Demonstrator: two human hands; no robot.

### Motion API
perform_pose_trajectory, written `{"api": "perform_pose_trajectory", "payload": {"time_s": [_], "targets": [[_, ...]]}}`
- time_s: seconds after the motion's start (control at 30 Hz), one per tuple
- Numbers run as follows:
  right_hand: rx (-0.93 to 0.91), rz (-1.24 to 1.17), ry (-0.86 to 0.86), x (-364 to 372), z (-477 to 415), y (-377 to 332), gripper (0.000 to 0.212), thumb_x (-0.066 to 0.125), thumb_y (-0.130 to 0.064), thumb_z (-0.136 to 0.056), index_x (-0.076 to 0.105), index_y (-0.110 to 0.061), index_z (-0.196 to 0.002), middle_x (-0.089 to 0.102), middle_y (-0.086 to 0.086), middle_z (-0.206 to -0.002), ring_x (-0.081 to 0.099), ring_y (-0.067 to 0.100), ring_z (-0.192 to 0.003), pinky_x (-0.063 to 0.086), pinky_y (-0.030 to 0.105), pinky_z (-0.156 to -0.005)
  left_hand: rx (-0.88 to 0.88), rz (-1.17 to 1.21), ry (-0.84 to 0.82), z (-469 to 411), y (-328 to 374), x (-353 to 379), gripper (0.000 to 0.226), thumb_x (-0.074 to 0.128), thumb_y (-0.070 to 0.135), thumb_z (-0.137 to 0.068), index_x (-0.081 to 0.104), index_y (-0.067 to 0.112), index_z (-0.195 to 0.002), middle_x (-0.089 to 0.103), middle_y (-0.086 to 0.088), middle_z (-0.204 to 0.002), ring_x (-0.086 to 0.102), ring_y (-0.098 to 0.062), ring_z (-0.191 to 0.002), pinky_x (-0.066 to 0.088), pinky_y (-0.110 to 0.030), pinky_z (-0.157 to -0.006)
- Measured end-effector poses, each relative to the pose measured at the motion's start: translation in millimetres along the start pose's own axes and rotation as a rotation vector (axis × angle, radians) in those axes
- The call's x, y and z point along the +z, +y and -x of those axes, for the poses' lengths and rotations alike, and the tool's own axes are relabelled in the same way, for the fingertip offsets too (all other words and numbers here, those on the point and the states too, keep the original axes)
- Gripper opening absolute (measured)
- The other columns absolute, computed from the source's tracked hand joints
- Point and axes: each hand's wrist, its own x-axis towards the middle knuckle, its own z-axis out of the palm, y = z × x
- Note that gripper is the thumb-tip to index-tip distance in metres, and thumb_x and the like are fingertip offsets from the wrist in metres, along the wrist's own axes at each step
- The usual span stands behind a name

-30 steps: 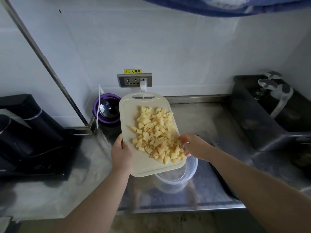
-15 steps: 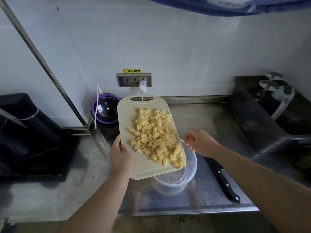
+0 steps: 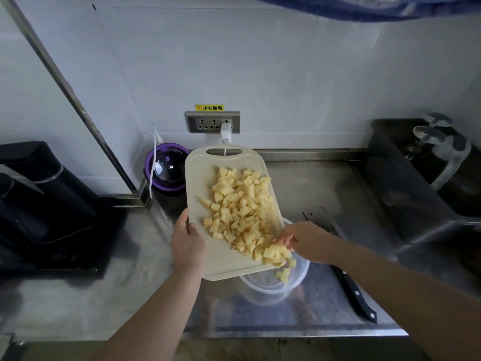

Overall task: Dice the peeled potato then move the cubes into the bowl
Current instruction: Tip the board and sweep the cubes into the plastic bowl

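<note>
1. Cream plastic, that's the cutting board [image 3: 208,178]. My left hand [image 3: 187,246] grips its near left edge, thumb on top and fingers curled underneath. The board is lifted and tilted, with the handle-hole end high and far from me and the near right corner low.
2. Potato cubes [image 3: 242,207] lie in a loose heap over the board's right half, just right of my left hand, thickest toward the low corner.
3. My right hand [image 3: 302,239] sits at that low corner, right of the heap. Its fingers are loosely stretched and touch the nearest cubes (the fingertips are a bit blurred), and it grasps nothing.
4. A few cubes are off the board's edge, just below my right fingers, over the mouth of the clear plastic bowl [image 3: 299,277].
5. That bowl stands on the steel counter [image 3: 312,188] under the low corner, between my two forearms, its far rim hidden by the board.
6. A black-handled knife [image 3: 356,295] lies flat on the counter right of the bowl, passing beneath my right forearm, handle toward me.
7. Beyond my left hand, a purple-rimmed dome [image 3: 169,168] stands by the wall. A socket strip [image 3: 212,123] with a white plug is on the wall above the board's far end.
8. Well left of my left hand stands a black appliance [image 3: 44,194]. Well right of my right hand is a dark tub [image 3: 406,194].
</note>
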Motion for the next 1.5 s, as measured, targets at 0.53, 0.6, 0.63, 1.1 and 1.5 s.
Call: {"api": "perform_pose_trajectory", "payload": {"time_s": [0.53,0.6,0.63,1.1,1.5], "targets": [[-0.002,-0.125,0.158,-72.8,-114.6,-53.7,0.037,0.034,-0.013,-0.102,0.062,-0.008,-0.125,0.057,0.014,-0.132,0.053,0.03,-0.12,0.041,0.036,-0.098,0.0,-0.018,0.024,-2.4,-5.2,0.0,0.043,0.034,0.012,-0.1,0.052,0.026,-0.136,0.062,0.001,-0.127,0.06,-0.018,-0.115,0.05,-0.045,-0.099],[0.022,-0.142,0.149,-67.2,-114.9,-53.5,0.035,0.038,-0.021,-0.103,0.064,-0.005,-0.12,0.059,0.015,-0.125,0.054,0.03,-0.115,0.042,0.035,-0.095,-0.015,-0.001,0.029,-1.7,-5.7,-1.4,0.043,0.034,0.01,-0.1,0.052,0.025,-0.135,0.063,0.0,-0.126,0.06,-0.019,-0.114,0.05,-0.045,-0.099],[0.035,-0.159,0.152,-65.0,-113.7,-53.3,0.035,0.04,-0.024,-0.103,0.064,-0.004,-0.119,0.059,0.014,-0.122,0.054,0.03,-0.113,0.042,0.034,-0.093,-0.016,0.004,0.03,-1.5,-6.1,-1.9,0.043,0.034,0.01,-0.1,0.053,0.025,-0.135,0.063,0.0,-0.125,0.06,-0.019,-0.114,0.05,-0.045,-0.099],[0.122,-0.423,0.09,-40.7,-67.7,-28.3,0.023,0.046,-0.024,-0.102,0.064,-0.012,-0.11,0.063,0.008,-0.102,0.058,0.019,-0.087,0.051,0.036,-0.087,-0.014,0.025,0.012,2.1,-0.6,-4.3,0.044,0.033,0.008,-0.099,0.056,0.027,-0.131,0.067,0.002,-0.118,0.064,-0.016,-0.108,0.052,-0.043,-0.095],[0.185,-0.456,0.147,-40.1,-64.8,-2.4,0.031,0.041,-0.006,-0.101,0.065,-0.024,-0.105,0.065,0.005,-0.113,0.063,0.025,-0.105,0.054,0.037,-0.094,-0.019,0.004,0.026,4.9,1.2,-3.8,0.043,0.034,0.009,-0.1,0.055,0.028,-0.132,0.066,0.002,-0.117,0.064,-0.017,-0.106,0.052,-0.043,-0.095]]}}
